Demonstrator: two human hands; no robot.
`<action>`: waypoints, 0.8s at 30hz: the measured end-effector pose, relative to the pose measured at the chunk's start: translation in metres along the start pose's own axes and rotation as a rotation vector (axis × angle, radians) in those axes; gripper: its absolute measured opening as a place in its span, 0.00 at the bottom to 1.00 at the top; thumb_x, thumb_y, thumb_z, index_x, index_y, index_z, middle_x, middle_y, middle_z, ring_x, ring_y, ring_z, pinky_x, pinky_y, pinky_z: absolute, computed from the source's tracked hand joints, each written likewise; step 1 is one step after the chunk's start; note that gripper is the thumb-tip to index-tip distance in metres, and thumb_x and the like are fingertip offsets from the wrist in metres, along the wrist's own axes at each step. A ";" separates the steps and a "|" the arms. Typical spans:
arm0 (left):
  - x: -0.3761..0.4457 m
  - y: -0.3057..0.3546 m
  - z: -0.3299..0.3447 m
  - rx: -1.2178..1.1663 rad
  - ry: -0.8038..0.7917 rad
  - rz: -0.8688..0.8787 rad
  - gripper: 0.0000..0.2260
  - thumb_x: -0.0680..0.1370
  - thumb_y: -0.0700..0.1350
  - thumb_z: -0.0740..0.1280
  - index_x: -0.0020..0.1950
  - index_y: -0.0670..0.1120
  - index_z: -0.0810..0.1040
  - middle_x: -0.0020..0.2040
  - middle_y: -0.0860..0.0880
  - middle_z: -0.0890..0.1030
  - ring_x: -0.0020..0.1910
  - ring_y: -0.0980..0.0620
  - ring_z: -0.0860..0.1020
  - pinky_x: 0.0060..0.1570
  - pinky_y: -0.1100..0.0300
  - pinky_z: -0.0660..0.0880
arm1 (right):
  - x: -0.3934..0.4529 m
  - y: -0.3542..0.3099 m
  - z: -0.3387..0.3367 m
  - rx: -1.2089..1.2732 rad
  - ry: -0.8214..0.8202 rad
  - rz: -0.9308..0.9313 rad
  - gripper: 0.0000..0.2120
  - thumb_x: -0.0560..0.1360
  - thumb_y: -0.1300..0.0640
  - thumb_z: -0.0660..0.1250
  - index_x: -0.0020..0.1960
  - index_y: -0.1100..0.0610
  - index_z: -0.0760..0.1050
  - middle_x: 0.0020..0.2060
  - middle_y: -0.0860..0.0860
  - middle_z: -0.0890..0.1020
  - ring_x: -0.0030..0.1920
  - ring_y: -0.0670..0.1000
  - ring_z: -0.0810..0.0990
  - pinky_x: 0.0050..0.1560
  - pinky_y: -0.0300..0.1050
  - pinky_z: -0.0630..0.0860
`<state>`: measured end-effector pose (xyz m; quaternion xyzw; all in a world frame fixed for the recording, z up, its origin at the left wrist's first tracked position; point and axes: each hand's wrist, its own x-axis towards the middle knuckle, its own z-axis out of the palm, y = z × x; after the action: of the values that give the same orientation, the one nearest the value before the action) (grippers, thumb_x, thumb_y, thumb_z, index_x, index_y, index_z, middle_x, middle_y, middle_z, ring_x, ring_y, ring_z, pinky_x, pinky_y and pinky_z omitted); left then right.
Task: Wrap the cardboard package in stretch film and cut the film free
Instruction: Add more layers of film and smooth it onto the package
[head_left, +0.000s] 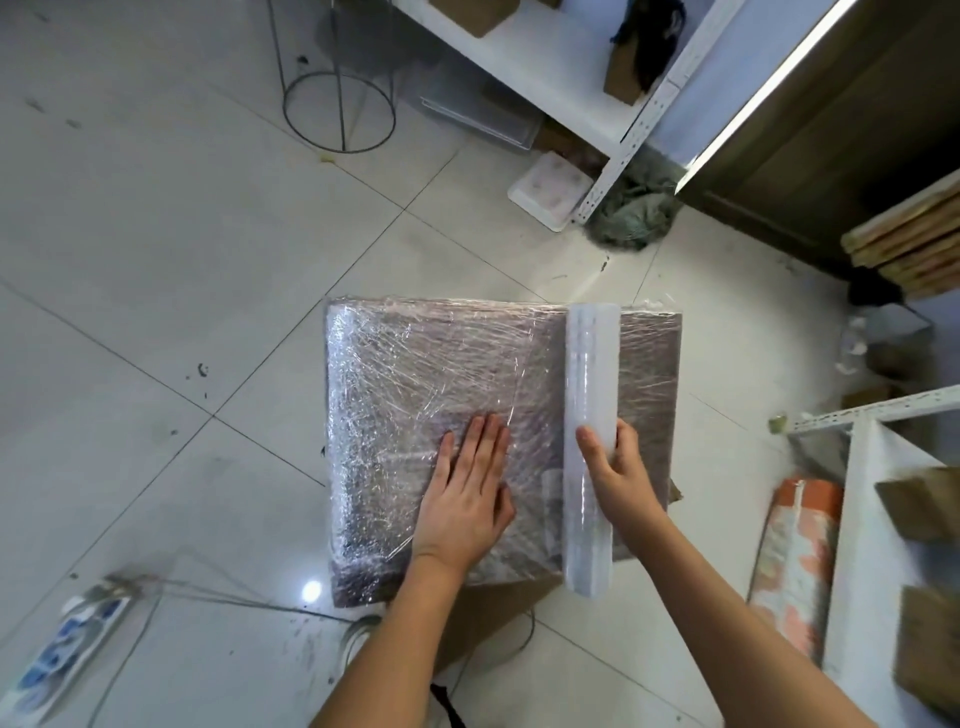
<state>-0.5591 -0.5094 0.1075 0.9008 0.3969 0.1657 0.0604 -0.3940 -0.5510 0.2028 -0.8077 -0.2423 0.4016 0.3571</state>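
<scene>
A storeroom or packing area is suggested. White slotted-angle metal shelving (613, 104) holding cardboard boxes (626, 78) is seen above a scuffed pale tiled floor (156, 260), and stacked wooden boards (909, 244) are piled at the right edge.

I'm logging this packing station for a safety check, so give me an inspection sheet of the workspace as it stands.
Surface: tiled floor, scuffed and marked.
Job's things: package lies flat, covered in film; film roll lies across its right part.
Clutter: wire stand, white tray, rag heap, orange bundle, wood slats.
Grippers: left hand presses flat on the film; right hand grips the roll.
Cables: power strip lower left, cords trailing toward the package.
Surroundings: white shelving behind and at right, holding cardboard pieces.
</scene>
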 end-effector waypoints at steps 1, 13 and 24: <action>0.000 0.000 0.000 0.000 -0.002 -0.001 0.30 0.80 0.51 0.49 0.78 0.40 0.44 0.79 0.43 0.44 0.78 0.46 0.46 0.75 0.47 0.38 | 0.000 0.000 0.000 0.005 -0.002 -0.001 0.23 0.72 0.42 0.63 0.63 0.49 0.60 0.61 0.55 0.71 0.60 0.53 0.74 0.63 0.53 0.72; -0.015 0.008 0.001 0.064 -0.020 -0.004 0.33 0.78 0.54 0.53 0.78 0.41 0.47 0.79 0.44 0.46 0.78 0.48 0.47 0.75 0.48 0.41 | -0.005 0.016 -0.017 -0.167 -0.001 -0.167 0.25 0.67 0.36 0.65 0.52 0.53 0.69 0.48 0.54 0.77 0.47 0.51 0.78 0.45 0.48 0.78; -0.001 0.023 -0.029 0.048 -0.001 0.002 0.29 0.80 0.56 0.50 0.76 0.42 0.53 0.78 0.46 0.51 0.78 0.49 0.46 0.75 0.48 0.43 | -0.013 0.003 -0.019 0.092 -0.099 -0.168 0.18 0.73 0.47 0.66 0.55 0.54 0.65 0.47 0.49 0.75 0.47 0.49 0.78 0.45 0.44 0.79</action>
<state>-0.5539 -0.5261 0.1402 0.9025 0.3997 0.1559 0.0387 -0.3852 -0.5686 0.2145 -0.7465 -0.3081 0.4203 0.4138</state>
